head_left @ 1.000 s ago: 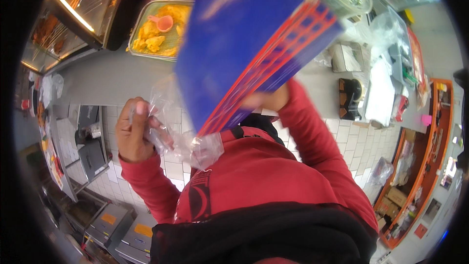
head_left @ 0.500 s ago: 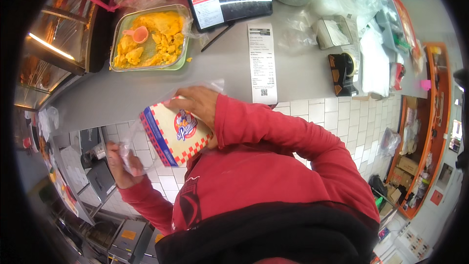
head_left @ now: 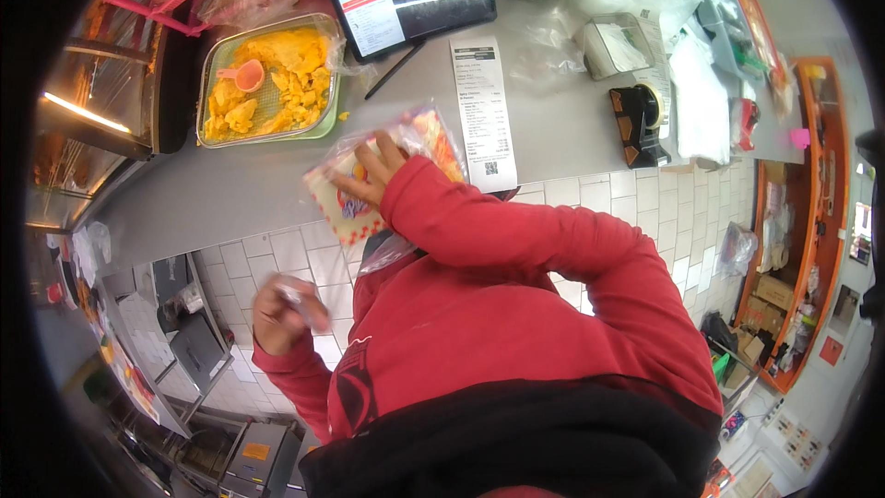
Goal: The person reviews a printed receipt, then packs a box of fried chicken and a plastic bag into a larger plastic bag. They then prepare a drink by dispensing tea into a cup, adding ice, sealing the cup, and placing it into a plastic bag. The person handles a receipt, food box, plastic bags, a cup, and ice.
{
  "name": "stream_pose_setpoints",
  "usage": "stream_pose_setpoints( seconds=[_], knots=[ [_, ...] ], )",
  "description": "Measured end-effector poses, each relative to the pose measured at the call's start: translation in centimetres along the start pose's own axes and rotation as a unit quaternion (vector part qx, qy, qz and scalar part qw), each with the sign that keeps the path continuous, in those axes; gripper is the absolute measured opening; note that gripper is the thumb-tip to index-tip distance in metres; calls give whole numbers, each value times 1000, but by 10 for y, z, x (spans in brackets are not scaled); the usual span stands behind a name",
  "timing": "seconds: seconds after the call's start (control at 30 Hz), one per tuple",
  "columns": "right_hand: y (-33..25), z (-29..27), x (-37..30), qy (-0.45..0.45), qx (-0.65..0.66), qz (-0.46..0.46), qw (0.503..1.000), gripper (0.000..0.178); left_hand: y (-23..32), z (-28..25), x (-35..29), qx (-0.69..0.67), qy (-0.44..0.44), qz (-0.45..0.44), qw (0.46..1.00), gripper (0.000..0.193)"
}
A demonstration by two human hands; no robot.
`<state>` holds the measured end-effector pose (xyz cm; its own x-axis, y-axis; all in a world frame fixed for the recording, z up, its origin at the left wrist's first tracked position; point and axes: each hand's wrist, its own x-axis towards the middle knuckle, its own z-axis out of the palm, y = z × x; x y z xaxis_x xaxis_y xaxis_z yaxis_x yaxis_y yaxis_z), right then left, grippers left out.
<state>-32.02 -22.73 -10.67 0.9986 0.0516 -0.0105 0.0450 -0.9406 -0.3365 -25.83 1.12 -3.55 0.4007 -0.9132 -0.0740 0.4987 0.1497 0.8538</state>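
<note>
A cream cardboard food box [head_left: 324, 192] with a red-checked border sits inside a clear plastic bag [head_left: 430, 132] at the counter's front edge, partly overhanging it. My right hand [head_left: 376, 175] lies over its top with fingers apart, holding it; the thumb is hidden. Lower left, away from the box, my left hand [head_left: 288, 312] is closed and smeared by motion. A small pale, shiny bit shows at its fingers, too blurred to name.
On the counter [head_left: 249, 194] stands a tray [head_left: 205, 120] of yellow food with a pink scoop [head_left: 247, 77]. Behind are a tablet [head_left: 433, 0] and a pen [head_left: 395, 68]. A long receipt [head_left: 484, 115] lies right of the box, and a tape dispenser [head_left: 638, 129] farther right.
The bagged box has moved right and away from me, from above the floor to the counter edge, and turned. My left hand has let go of the bag's side and moved right.
</note>
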Motion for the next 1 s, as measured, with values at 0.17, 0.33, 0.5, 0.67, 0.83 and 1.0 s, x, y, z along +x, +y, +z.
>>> stream_pose_setpoints(
  seconds=[0.17,0.33,0.5,0.67,0.83,1.0],
  knots=[
    [14,-11,13,-106,-140,44,983,59,13,-5,10,-75,-83,223,968,58],
    [9,-40,13,-118,-72,67,988,54,21,-2,15,-101,135,266,949,75],
    [44,-68,20,-257,266,152,917,58,29,-9,13,-141,158,244,946,76],
    [96,-83,24,-62,-8,-21,998,37,40,-6,18,-92,105,236,962,81],
    [110,-165,0,82,-95,-104,987,40,57,34,33,-64,30,242,968,98],
    [106,-202,-40,287,-24,-74,955,19,66,64,60,-63,-27,260,963,109]
  ],
)
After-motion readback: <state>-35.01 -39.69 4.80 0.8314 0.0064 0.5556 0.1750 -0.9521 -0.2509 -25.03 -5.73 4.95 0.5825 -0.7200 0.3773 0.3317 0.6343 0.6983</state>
